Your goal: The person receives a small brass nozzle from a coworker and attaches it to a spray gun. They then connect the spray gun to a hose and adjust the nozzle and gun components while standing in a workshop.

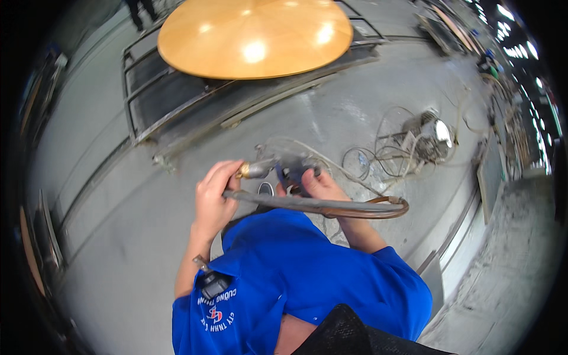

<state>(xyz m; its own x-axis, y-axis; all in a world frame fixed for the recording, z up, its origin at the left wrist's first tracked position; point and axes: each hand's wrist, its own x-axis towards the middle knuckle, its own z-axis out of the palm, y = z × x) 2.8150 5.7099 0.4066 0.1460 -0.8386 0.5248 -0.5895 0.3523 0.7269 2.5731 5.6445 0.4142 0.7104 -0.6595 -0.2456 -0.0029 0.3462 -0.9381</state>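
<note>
On a grey workshop floor point(148, 219), a metal-framed cart point(168, 109) bears a glossy oval wooden panel point(254, 32) ahead of a blue-shirted worker point(296, 254); in front of the torso, the fingers of the left hand point(218, 188) curl around a looped hose point(284, 201), those of the right hand point(326, 186) grip a dark, blurred tool point(290, 168), and left fingers also touch a brass-coloured fitting point(243, 171)
</note>
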